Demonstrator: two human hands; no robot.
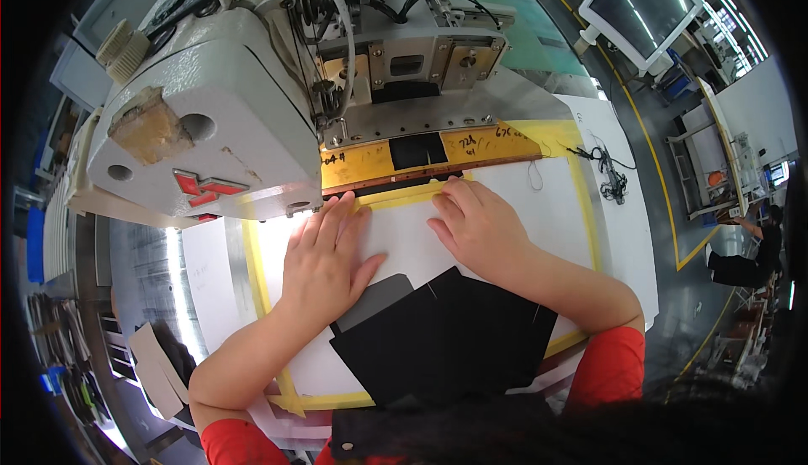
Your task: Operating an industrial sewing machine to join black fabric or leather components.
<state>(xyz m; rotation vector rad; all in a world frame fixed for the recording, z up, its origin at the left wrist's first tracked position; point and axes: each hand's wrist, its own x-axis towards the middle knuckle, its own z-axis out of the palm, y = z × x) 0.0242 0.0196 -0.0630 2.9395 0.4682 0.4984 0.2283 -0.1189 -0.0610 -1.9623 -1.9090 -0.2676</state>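
- Since they lie loose nearest the body, black panels and grey piece are presumably parked within reach.
- Left hand: palm down on white sheet, fingers straight, thumb spread, nothing seen pinched; likely steadying.
- Right hand: fingers curled, tips at sheet's far edge; pinch or press, can't tell.
- Black strip: between hands' far ends, along yellow plate; probably lined up by that straight edge.
- Yellow tape borders sheet, maybe as guide.
- Machine head: far left, lit underneath, probably for visibility.
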